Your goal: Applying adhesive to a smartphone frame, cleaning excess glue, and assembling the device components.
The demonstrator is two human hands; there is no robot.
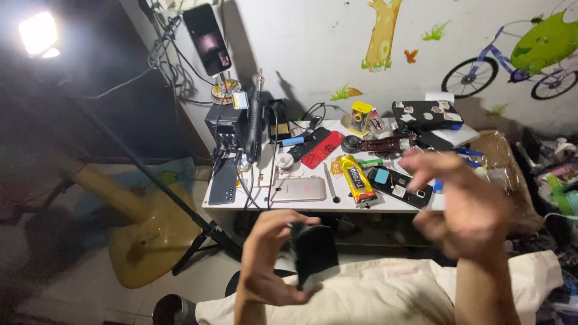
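Phone [314,251], dark slab, held low in front of the body, over the lap and short of the table [265,203] edge. Long axis roughly upright in the head view, top end tipped slightly left, lower end down toward the pale cloth [385,295] across the lap. Dark face turned toward the camera; blurred, so front or back not clear.

Left hand [265,265] wrapped around the phone's left edge: thumb over the top corner, fingers curled under the lower end. Closed firmly on it, half-curled grip.

Right hand [466,207] raised, well apart from the phone, up and to the right, level with the table edge. Fingers loosely spread and bent, nothing seen inside them; heavy motion blur, fingertip detail not readable. Touching nothing visible.

On the table beyond: pale pink phone [299,189] lying flat, dark phone [223,182] at the left corner, yellow glue tube [355,178], red case [321,149], open black phone body [400,186] just behind the right hand. Black soldering station [227,127] at the back left, cables trailing.

Left of the table: yellow stool [153,241], black tripod leg [150,174] crossing it, bright lamp [39,33] in the upper corner.
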